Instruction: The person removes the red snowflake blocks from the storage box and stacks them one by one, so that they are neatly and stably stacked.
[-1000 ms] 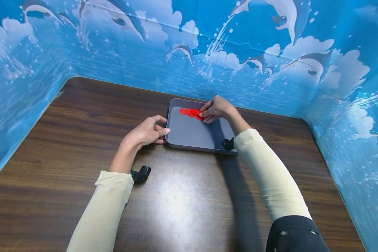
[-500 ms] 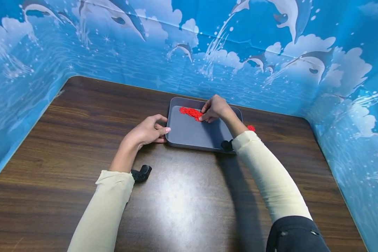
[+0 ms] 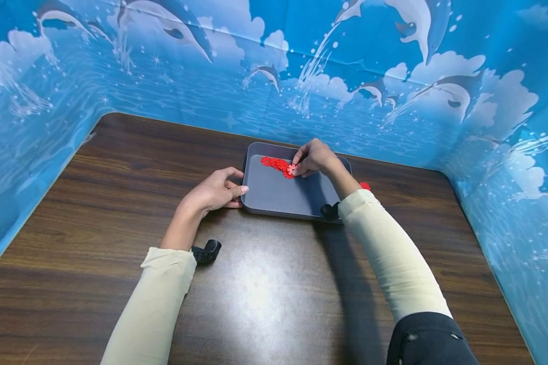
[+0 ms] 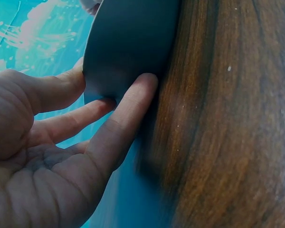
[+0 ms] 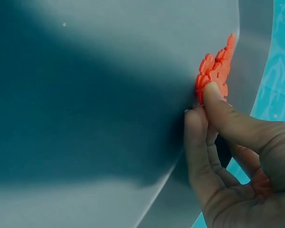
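Right hand [image 3: 316, 156] pinches a red disc [image 3: 292, 170] at the right end of the red row [image 3: 276, 163], far side of the gray tray [image 3: 274, 195]; left hand [image 3: 213, 191] grips the tray's left rim!

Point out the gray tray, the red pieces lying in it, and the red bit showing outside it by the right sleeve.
Gray tray [image 3: 274, 195]: head view, bare floor.
Red pieces [image 3: 278, 163]: head view, middle of the row.
Red bit [image 3: 365, 186]: head view, its visible part.

white glare pools on the table [image 3: 255, 294], soft shadow crosses the tray [image 5: 85, 118], and the wrist views look dim.
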Action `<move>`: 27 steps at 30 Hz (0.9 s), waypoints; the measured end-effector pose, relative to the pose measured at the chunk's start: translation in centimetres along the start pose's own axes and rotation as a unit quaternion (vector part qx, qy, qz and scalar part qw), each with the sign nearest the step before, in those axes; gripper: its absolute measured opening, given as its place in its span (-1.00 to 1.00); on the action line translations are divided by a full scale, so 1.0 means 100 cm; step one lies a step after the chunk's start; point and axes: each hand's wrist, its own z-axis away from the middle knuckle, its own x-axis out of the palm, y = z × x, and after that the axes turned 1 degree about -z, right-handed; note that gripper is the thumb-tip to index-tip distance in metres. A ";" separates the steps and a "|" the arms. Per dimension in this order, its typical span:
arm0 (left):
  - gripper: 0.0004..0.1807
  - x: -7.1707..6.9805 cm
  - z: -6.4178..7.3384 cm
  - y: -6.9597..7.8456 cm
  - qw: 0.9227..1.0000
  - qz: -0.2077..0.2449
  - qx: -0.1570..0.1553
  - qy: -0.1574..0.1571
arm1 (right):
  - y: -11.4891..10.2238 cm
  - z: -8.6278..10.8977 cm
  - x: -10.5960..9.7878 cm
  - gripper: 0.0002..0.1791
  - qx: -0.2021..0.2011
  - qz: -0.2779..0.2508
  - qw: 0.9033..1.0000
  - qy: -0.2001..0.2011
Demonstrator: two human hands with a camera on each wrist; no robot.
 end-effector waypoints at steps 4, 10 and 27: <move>-0.38 0.001 -0.001 0.000 1.000 -0.005 -0.001 0.000 | 0.003 0.004 -0.006 -0.83 -0.001 -0.046 0.999 -0.011; -0.38 0.000 -0.001 0.000 1.000 -0.012 -0.003 0.000 | 0.004 0.007 -0.019 -0.84 0.023 -0.074 0.997 -0.007; -0.32 -0.001 0.000 0.002 1.000 -0.002 -0.006 -0.007 | 0.037 0.041 -0.093 -0.73 0.066 -0.065 0.996 0.012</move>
